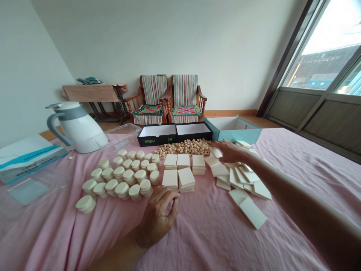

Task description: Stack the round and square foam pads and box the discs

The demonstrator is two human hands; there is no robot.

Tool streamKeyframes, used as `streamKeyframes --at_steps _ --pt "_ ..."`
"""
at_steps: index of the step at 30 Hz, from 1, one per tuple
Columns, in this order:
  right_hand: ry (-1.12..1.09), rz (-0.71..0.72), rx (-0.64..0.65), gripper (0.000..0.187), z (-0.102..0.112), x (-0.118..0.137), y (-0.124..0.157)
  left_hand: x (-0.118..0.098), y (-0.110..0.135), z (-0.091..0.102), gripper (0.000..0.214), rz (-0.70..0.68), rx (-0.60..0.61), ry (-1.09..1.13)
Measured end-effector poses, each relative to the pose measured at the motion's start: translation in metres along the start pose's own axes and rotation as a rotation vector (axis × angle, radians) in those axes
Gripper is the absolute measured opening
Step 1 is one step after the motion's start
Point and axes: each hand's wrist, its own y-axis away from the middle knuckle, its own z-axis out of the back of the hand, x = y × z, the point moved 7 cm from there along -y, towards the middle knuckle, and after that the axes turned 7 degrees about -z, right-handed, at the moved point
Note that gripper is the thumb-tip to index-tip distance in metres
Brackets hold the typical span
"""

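Note:
My left hand point(160, 211) rests at the near side of the stacked square tiles point(170, 178), its fingers curled and pressed together, with the thumb bent toward the index finger. Nothing shows between them. Stretched far forward, my right hand point(229, 151) lies over the upper left part of a loose heap of pale square tiles point(237, 178). Its fingers are extended, and the undersides are hidden. Several short stacks of pale round discs point(122, 190) stand in rows to the left of my left hand. Beyond the square stacks lies a pile of small wooden pieces point(187, 146).
Two black open boxes point(158, 141) and a light blue open box point(237, 134) line the far edge. At left stand a white-grey jug point(80, 130), a white-blue package point(28, 158) and clear plastic trays point(36, 188). A pink cloth point(203, 233) covers the surface; two armchairs point(184, 90) stand beyond.

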Motion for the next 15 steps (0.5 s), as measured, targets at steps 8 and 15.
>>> streamKeyframes --at_steps 8,15 --pt "0.057 -0.377 -0.057 0.045 0.001 0.019 0.017 0.0 0.001 0.005 0.014 0.0 -0.041 0.002" --pt "0.128 -0.364 0.008 0.051 -0.013 0.035 0.019 0.003 0.002 0.006 0.014 0.009 -0.042 0.002"
